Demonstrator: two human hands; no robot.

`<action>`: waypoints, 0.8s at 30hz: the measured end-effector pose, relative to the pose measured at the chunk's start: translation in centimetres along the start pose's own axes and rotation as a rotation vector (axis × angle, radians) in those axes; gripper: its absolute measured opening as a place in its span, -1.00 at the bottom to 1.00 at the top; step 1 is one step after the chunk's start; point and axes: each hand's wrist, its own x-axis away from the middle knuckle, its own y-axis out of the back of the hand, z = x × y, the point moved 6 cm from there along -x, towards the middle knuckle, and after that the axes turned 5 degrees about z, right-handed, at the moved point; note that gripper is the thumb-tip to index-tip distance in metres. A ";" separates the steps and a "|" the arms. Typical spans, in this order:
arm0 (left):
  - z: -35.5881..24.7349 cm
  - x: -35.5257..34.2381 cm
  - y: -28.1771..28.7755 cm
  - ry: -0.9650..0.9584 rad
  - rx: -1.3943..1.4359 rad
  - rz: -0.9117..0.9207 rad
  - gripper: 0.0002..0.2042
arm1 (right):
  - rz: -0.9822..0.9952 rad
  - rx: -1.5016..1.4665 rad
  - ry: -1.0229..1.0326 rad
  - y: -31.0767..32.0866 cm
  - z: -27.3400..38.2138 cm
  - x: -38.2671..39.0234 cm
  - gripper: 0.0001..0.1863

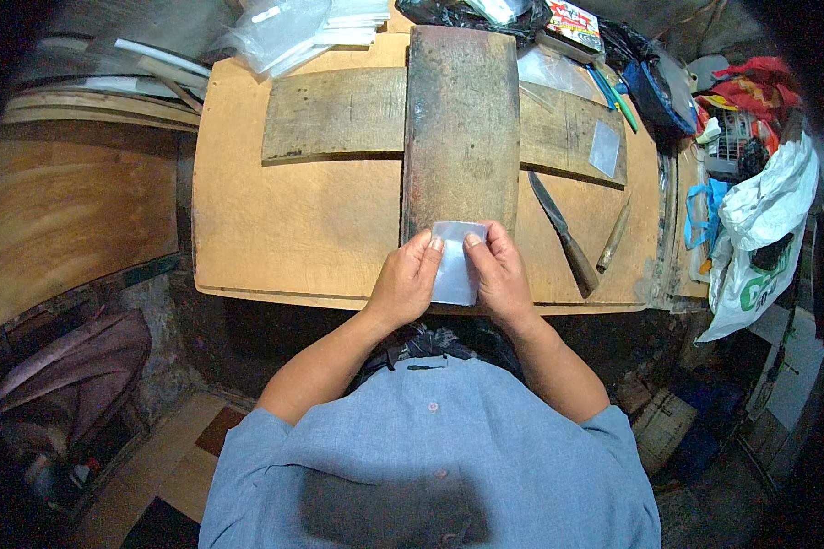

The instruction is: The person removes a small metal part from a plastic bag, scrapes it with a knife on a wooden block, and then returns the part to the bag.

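Between my two hands is a translucent plastic sleeve (455, 270), held upright at the near end of a long, dark, worn wooden board (462, 128). My left hand (406, 274) pinches its left edge, the thumb lying on the face of the plastic. On the opposite edge, my right hand (501, 277) grips it the same way. The fingers behind the sleeve are hidden. To the right of my right hand lie a knife (563, 233) with a dark blade and wooden handle, and a slim pointed tool (614, 236).
The long board rests across another wooden board (334, 113) on the wooden table (284, 229). A small clear plastic piece (604, 148) lies at right. Stacked plastic sheets (352, 20) are at the back left, pens (624, 108) and a box (572, 32) at the back right. A white bag (764, 229) hangs beyond.
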 end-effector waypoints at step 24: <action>0.2 0.0 -0.5 -0.060 0.069 -0.138 -0.72 | 0.066 -0.047 -0.022 -0.4 -1.1 0.7 -0.73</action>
